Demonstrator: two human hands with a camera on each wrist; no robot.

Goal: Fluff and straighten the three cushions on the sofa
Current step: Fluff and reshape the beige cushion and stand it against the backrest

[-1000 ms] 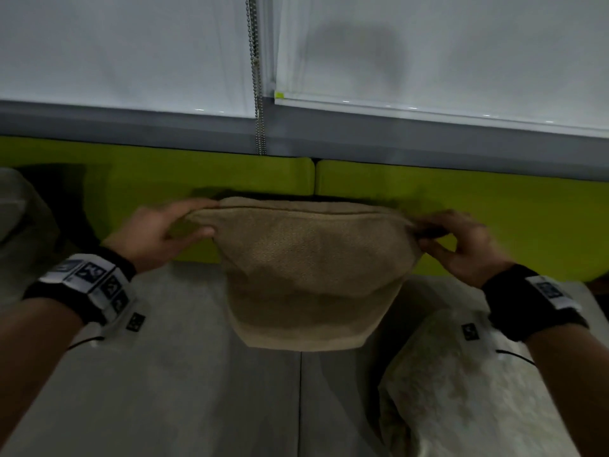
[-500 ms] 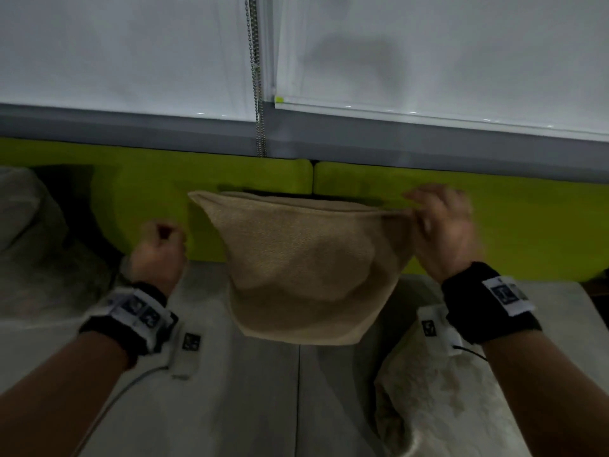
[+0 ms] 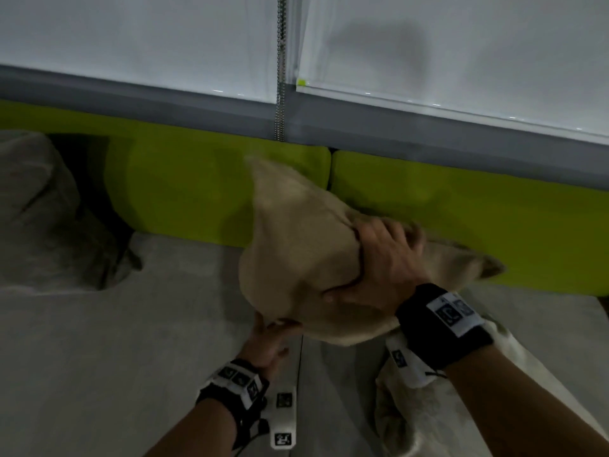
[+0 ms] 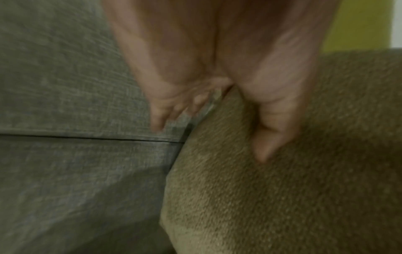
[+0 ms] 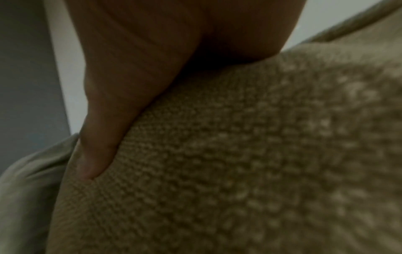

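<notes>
A tan knitted cushion [image 3: 296, 252] is tilted above the grey sofa seat [image 3: 131, 341], in front of the green backrest [image 3: 184, 192]. My right hand [image 3: 382, 265] lies spread on its upper side and presses a dent into it; the right wrist view shows the thumb [image 5: 104, 137] flat against the weave [image 5: 239, 154]. My left hand [image 3: 268, 341] reaches under the lower edge. In the left wrist view its thumb [image 4: 272, 120] digs into the tan cushion [image 4: 304, 189] with the fingers behind the edge. A grey cushion [image 3: 39, 209] slumps at the far left. A pale patterned cushion [image 3: 445, 407] lies at the lower right.
White roller blinds hang above the backrest, with a bead chain [image 3: 280, 77] between them. A seam [image 3: 300, 374] splits the seat just below the tan cushion. The seat between the grey cushion and the tan one is bare.
Both hands let go of the cushion's top corners. The right hand came down onto the cushion's face, the left went under its lower edge, and the cushion tipped over to the right.
</notes>
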